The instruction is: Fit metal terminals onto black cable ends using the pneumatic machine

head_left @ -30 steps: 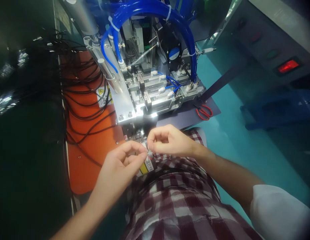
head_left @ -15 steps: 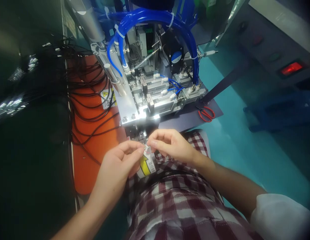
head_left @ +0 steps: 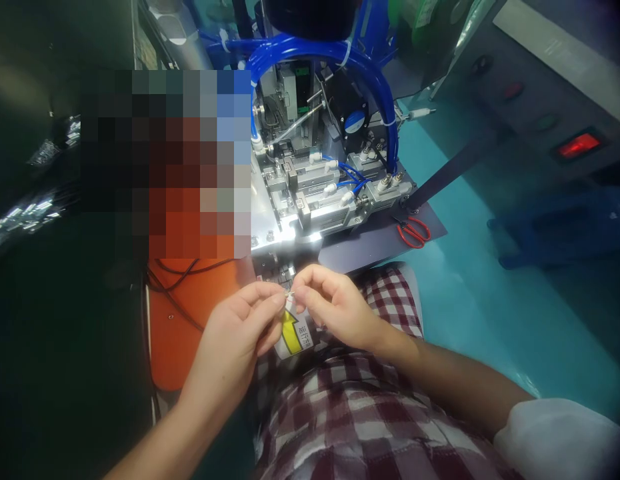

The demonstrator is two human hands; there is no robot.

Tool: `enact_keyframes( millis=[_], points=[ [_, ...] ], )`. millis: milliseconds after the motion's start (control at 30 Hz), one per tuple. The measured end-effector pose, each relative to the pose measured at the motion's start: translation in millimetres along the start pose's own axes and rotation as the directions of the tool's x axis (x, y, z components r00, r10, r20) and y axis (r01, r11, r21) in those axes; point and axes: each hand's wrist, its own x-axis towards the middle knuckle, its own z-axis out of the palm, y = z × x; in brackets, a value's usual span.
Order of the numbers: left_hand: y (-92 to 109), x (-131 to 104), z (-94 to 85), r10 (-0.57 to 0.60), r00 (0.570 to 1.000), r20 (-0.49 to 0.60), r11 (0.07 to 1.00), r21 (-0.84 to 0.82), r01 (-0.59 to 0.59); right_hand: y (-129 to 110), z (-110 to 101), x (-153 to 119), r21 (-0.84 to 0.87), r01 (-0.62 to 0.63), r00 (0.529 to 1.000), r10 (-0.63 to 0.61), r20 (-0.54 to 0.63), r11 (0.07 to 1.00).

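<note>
My left hand (head_left: 240,323) is closed in a pinch, thumb against forefinger, on a tiny thin shiny piece (head_left: 289,293) too small to name. Right beside it, my right hand (head_left: 335,303) pinches at the other end of that piece, its fingertips almost meeting the left ones. Under the fingertips lies a white label with a yellow arrow (head_left: 291,333) and printed characters. Just beyond the hands is the metal front part of a machine (head_left: 310,220), brightly lit.
Blue air hoses (head_left: 385,87) arch over the machine. Red-handled snips (head_left: 414,232) rest on the grey base plate at right. An orange surface (head_left: 175,347) with black cables lies left, partly covered by a pixelated block. A control box with a red lit switch (head_left: 580,145) stands right.
Both hands stay almost in place; the right one has shifted slightly left and down. The view has tilted slightly, and a pixelated block now hides the cables at left.
</note>
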Motion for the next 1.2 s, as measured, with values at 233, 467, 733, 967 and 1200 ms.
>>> enact_keyframes(
  millis=[233, 467, 733, 967, 1200],
  points=[
    [0.6, -1.4, 2.0, 0.022, 0.999, -0.03, 1.0, -0.018, -0.022, 8.8, 10.0, -8.1, -0.238, 0.079, 0.988, -0.107, -0.108, 0.968],
    [-6.7, -2.5, -0.4, 0.037, 0.999, -0.033, 0.999, 0.008, -0.037, 2.0, 4.1, -5.2, -0.168, 0.026, 0.99, -0.049, -0.134, 0.986],
    [-6.8, -4.8, 0.5, 0.107, 0.993, -0.055, 0.984, 0.15, -0.097, -10.4, -0.1, -1.5, -0.246, -0.002, 0.997, -0.019, -0.081, 0.969],
    [-7.7, -5.6, -1.4, 0.084, 0.996, 0.033, 0.971, 0.222, -0.089, -23.6, -10.6, -2.9, -0.513, 0.106, 0.994, -0.089, 0.057, 0.852],
    [-8.8, 0.0, -2.9, 0.02, 1.0, 0.0, 0.993, 0.115, -0.02, -12.2, -7.5, 0.0, -0.083, -0.113, 0.993, 0.114, 0.009, 0.99]
  ],
)
